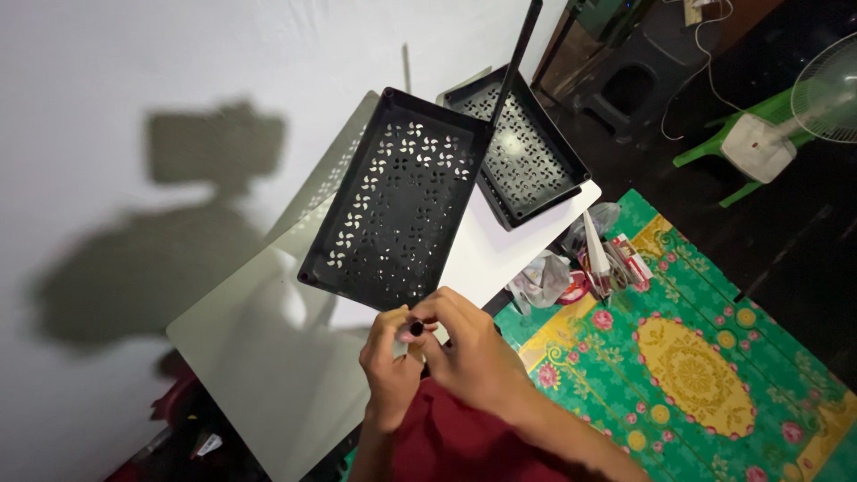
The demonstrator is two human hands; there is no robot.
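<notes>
Both hands meet at the near edge of the worktop (268,357), fingers bunched together. The left hand (390,361) and right hand (469,353) pinch a small black cylindrical part (416,328) between their fingertips; only its rounded dark end shows, so its kind cannot be told. Just beyond them lies a black plastic tray (393,201), rectangular, its floor pierced with pinwheel-shaped holes. A second matching tray (527,156) sits behind it, with a thin black rod (518,54) rising from it. The worktop is pale, smooth and angled against a white wall. On the floor to the right lies a green patterned mat (705,357), with crumpled plastic bags (544,278) near it.
</notes>
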